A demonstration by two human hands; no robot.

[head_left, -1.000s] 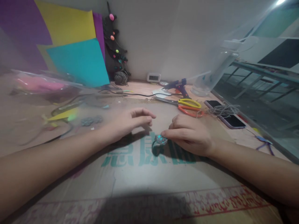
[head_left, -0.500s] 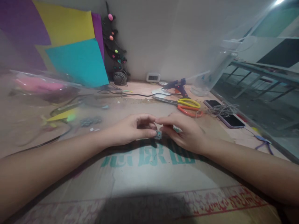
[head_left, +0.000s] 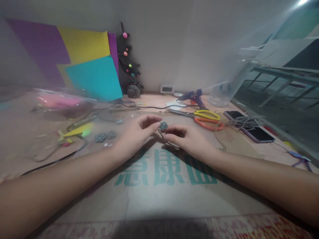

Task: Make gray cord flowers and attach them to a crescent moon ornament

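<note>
Fingers of the left hand [head_left: 142, 131] curve round, thumb and forefinger tips at the left edge of a small grey-green coiled piece [head_left: 163, 125]. The right hand [head_left: 188, 137] has its fingers bent too, their tips at the piece's right side; whether either hand pinches it firmly, one cannot tell. The piece sits between the two sets of fingertips, above the printed cardboard [head_left: 149, 202], a thin cord [head_left: 161, 134] trailing just below it.
</note>
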